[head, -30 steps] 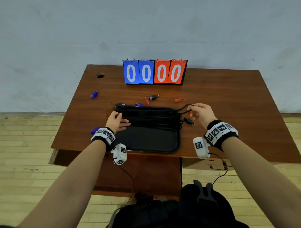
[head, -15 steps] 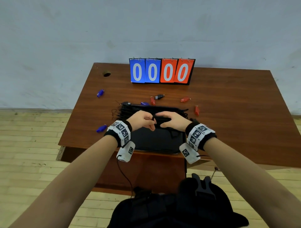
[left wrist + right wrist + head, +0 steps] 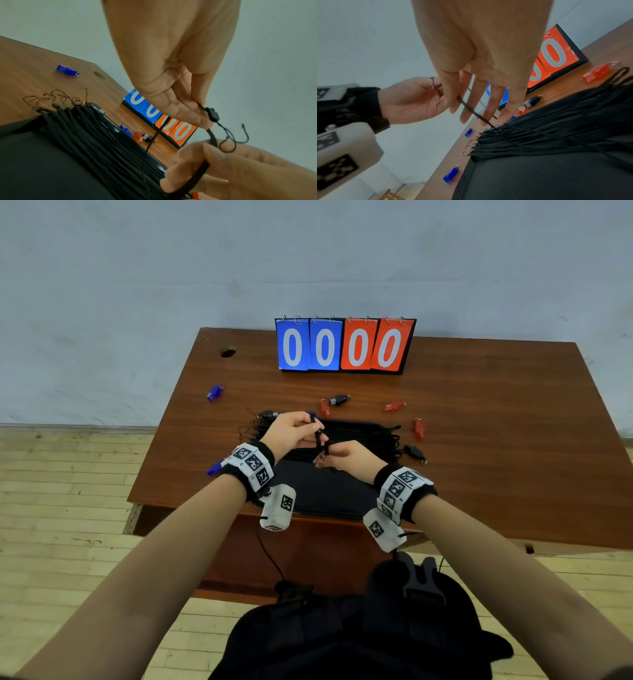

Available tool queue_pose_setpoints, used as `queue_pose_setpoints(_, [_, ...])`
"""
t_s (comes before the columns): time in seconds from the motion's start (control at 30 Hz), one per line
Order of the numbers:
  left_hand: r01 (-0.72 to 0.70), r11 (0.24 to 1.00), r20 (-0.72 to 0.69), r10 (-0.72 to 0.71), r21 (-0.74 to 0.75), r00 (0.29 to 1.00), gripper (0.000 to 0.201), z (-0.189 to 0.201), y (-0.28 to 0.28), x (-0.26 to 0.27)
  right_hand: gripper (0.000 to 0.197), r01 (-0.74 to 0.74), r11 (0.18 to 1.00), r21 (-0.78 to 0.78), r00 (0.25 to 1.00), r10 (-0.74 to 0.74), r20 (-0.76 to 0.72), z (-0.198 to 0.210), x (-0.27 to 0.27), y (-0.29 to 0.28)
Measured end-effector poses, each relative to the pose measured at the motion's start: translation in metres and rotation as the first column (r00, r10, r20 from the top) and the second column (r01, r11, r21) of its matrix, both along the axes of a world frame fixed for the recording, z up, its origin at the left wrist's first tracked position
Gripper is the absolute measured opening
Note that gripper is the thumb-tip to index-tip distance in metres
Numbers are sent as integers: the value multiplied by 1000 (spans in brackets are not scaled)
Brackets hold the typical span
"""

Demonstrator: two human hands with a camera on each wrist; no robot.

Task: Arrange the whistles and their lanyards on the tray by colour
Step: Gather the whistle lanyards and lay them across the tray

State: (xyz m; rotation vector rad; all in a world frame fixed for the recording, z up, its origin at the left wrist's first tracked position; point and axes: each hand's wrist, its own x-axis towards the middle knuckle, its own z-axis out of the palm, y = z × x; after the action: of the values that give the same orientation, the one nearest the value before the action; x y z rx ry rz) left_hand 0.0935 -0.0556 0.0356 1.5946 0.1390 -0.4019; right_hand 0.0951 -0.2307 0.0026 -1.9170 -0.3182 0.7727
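Note:
A black tray (image 3: 329, 494) lies at the table's near edge, with a bundle of black lanyards (image 3: 363, 436) across its far half. Both hands hover over it and hold one black lanyard (image 3: 320, 440) between them. My left hand (image 3: 310, 429) pinches its clip end (image 3: 212, 115), where the thin cord loop (image 3: 228, 143) dangles. My right hand (image 3: 328, 456) pinches the strap (image 3: 200, 174) lower down. Loose whistles lie around the tray: blue (image 3: 214, 393), blue (image 3: 213, 469), red (image 3: 324, 407), black (image 3: 339, 399), red (image 3: 394, 406), red (image 3: 418, 428) and black (image 3: 415, 453).
A flip scoreboard (image 3: 345, 344) showing blue and orange zeros stands at the table's far edge. A round hole (image 3: 227, 352) sits in the far left corner of the brown table (image 3: 496, 446). A dark bag (image 3: 363, 635) lies on the floor in front of the table.
The hands were apart at the tray's two ends, then came together over its middle. Now they are raised a little with one lanyard held between them.

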Motion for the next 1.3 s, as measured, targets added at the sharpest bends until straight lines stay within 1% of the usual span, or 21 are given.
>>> queue_pose_setpoints(0.07, [-31,999,-38,32,9,999,11,-1,3,0,14,45,998,43,999,-45,12,4,-2,0])
queue_pose_setpoints(0.13, [-38,999,-108,37,-4,993,14,-3,4,-2,13,62,996,61,997,-64,33,10,-1,-3])
queue_pose_setpoints(0.2, [-20,996,-198,3,-85,980,20,-6,4,-6,14,75,997,7,993,-76,92,15,1,-8])
queue_pose_setpoints(0.27, [20,988,-267,-60,-153,962,26,-7,2,-9,14,114,992,-58,984,-104,148,16,4,-11])
queue_pose_setpoints(0.33, [101,990,-260,-124,-101,957,27,-9,-1,-11,13,148,984,-99,976,-130,173,16,5,-14])
queue_pose_setpoints(0.4, [206,978,-225,-196,23,954,23,-9,-2,-11,12,155,981,-117,973,-131,189,17,5,-16])
queue_pose_setpoints(0.47, [304,946,-215,-276,110,937,16,-7,-2,-11,11,167,981,-103,967,-142,211,16,6,-17])
queue_pose_setpoints(0.53, [382,910,-202,-349,158,915,20,-3,-2,-11,9,205,976,-73,961,-187,206,16,6,-18])
queue_pose_setpoints(0.6, [425,889,-202,-391,171,898,21,1,-2,-11,10,224,974,-43,966,-216,144,17,5,-19])
queue_pose_setpoints(0.67, [433,883,-194,-399,183,896,29,4,-1,-11,22,195,981,2,981,-195,19,18,3,-18])
queue_pose_setpoints(0.73, [403,893,-167,-375,199,912,29,6,2,-10,32,159,987,35,983,-154,-100,20,0,-15])
queue_pose_setpoints(0.77, [368,909,-145,-344,197,928,25,7,4,-9,34,137,990,43,984,-130,-125,20,-1,-14])
queue_pose_setpoints(0.83, [278,944,-103,-263,175,959,19,8,10,-8,30,96,994,52,987,-89,-131,21,-2,-13])
queue_pose_setpoints(0.93, [204,975,-104,-195,84,975,5,7,16,-8,24,20,999,41,998,-17,-58,22,-2,-15])
queue_pose_setpoints(1.0, [186,981,-105,-179,62,978,3,6,18,-9,26,-28,1000,-15,999,28,31,23,-1,-17])
queue_pose_setpoints(1.07, [137,986,-90,-129,96,988,3,3,22,-8,27,-13,999,-47,997,17,80,24,0,-20])
queue_pose_setpoints(1.13, [63,987,-70,-53,149,996,3,-4,31,-5,31,44,997,-60,994,-38,98,21,2,-26])
queue_pose_setpoints(1.2, [-23,977,-58,36,212,998,3,-15,43,-3,45,105,992,-75,989,-96,117,17,5,-36])
queue_pose_setpoints(1.23, [-65,966,-57,82,249,995,4,-22,51,-3,48,122,988,-95,986,-110,123,16,6,-41])
queue_pose_setpoints(1.27, [-101,952,-57,122,288,991,6,-30,59,-2,45,129,984,-120,986,-115,121,16,7,-47])
queue_pose_setpoints(1.3, [-127,938,-61,154,323,986,8,-38,67,-2,37,137,980,-145,987,-122,109,15,7,-54])
